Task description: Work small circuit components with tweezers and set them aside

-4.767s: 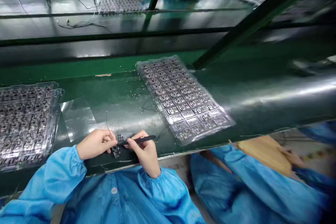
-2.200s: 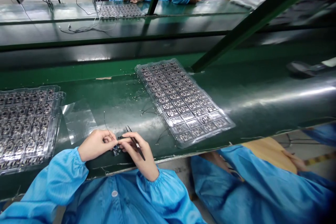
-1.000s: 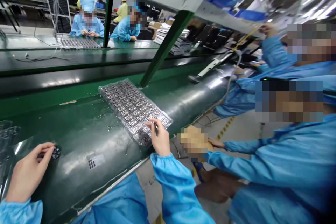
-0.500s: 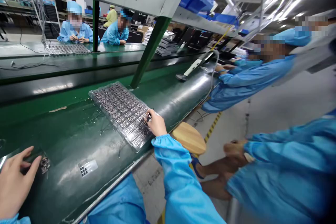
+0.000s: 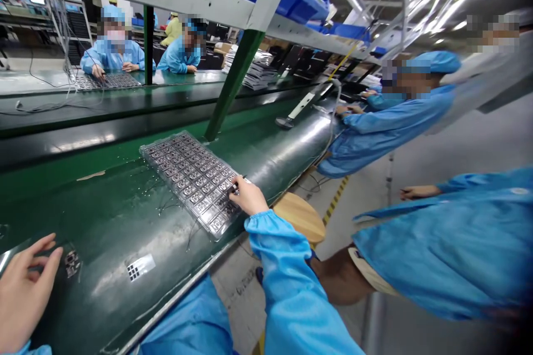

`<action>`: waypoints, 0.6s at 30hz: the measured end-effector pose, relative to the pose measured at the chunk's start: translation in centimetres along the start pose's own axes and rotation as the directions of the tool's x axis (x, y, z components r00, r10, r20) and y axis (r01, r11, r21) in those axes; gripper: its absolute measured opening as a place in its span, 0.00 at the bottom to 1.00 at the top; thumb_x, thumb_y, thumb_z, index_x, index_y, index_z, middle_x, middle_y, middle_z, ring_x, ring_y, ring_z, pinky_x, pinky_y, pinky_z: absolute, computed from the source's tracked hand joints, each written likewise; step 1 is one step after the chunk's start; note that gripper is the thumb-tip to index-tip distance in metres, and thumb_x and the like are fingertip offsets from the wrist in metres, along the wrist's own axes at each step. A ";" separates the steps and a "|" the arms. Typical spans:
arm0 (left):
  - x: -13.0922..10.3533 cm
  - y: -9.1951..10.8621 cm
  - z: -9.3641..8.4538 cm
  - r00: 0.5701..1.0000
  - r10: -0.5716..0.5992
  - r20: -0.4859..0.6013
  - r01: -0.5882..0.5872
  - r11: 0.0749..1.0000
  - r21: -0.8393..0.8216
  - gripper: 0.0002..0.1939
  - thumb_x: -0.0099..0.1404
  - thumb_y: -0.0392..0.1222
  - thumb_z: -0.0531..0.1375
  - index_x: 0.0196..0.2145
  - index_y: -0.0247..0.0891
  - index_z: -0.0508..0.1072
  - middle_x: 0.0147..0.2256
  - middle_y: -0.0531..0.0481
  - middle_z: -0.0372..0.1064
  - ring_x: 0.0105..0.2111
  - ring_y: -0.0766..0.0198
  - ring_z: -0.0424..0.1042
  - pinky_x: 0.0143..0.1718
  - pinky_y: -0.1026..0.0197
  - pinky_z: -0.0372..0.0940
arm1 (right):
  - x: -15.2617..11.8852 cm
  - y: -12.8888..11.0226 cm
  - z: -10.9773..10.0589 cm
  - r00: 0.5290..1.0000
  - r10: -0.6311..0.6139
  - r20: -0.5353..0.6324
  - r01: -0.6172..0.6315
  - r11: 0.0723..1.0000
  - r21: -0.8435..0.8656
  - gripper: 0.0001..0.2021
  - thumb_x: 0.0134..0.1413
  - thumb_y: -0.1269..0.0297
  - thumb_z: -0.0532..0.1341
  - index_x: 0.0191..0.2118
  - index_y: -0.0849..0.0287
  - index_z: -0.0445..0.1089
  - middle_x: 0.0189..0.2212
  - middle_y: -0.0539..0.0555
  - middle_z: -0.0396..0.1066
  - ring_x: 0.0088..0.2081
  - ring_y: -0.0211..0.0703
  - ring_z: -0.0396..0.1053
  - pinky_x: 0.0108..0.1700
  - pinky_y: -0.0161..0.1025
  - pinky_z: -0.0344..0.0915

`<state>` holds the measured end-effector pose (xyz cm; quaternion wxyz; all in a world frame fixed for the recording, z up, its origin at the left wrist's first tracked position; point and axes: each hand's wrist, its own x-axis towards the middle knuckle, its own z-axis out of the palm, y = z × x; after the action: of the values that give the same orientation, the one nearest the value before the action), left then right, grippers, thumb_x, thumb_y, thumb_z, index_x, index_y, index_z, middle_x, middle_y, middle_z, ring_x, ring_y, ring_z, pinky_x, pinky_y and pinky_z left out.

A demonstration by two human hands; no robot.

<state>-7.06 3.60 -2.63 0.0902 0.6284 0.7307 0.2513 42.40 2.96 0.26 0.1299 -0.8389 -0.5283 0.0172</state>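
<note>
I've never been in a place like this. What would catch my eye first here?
The clear tray of small circuit parts, lying on the green bench in the middle, with the right hand at its near corner. At far left the left hand rests by a small board. Workers in blue coats sit along the right.

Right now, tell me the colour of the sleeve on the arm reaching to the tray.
Light blue sleeve, head view.
</note>
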 end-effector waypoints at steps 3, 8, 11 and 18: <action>-0.1 0.9 -0.8 0.997 -0.058 0.041 0.062 0.991 -0.121 0.19 0.60 0.57 0.54 0.46 0.50 0.70 0.38 0.57 0.72 0.29 0.66 0.71 0.31 0.66 0.66 | -0.1 0.0 -0.6 0.995 0.041 -0.096 -0.038 0.999 0.033 0.14 0.50 0.77 0.57 0.43 0.58 0.68 0.30 0.55 0.74 0.33 0.51 0.72 0.34 0.38 0.59; -0.7 2.5 -1.7 0.995 -0.100 -0.024 0.091 0.963 -0.254 0.23 0.57 0.57 0.55 0.47 0.46 0.71 0.40 0.53 0.72 0.32 0.63 0.71 0.35 0.63 0.66 | -2.7 -1.7 -2.3 0.950 0.035 -0.311 0.110 0.893 0.437 0.10 0.54 0.73 0.55 0.42 0.58 0.63 0.35 0.57 0.75 0.37 0.48 0.73 0.40 0.41 0.65; -1.7 5.1 -2.2 0.993 -0.013 0.117 0.059 0.917 -0.395 0.26 0.56 0.59 0.56 0.47 0.42 0.72 0.42 0.48 0.73 0.34 0.60 0.71 0.36 0.61 0.67 | -6.7 -6.0 -2.1 0.938 -0.154 -0.311 0.347 0.418 0.839 0.08 0.55 0.67 0.59 0.41 0.54 0.62 0.34 0.53 0.75 0.38 0.45 0.73 0.43 0.42 0.68; -3.8 10.5 -2.1 0.525 0.363 0.770 0.297 0.770 -0.565 0.29 0.60 0.60 0.56 0.48 0.35 0.73 0.32 0.47 0.73 0.28 0.65 0.66 0.29 0.64 0.65 | -14.4 -16.5 1.4 0.769 -0.638 -0.030 0.073 0.042 0.996 0.07 0.55 0.70 0.59 0.39 0.54 0.63 0.30 0.51 0.75 0.42 0.44 0.73 0.42 0.41 0.69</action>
<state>1.91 0.33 3.53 0.6360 0.6125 0.4463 0.1456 21.28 -2.93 1.27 0.5160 -0.3530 -0.5978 0.5018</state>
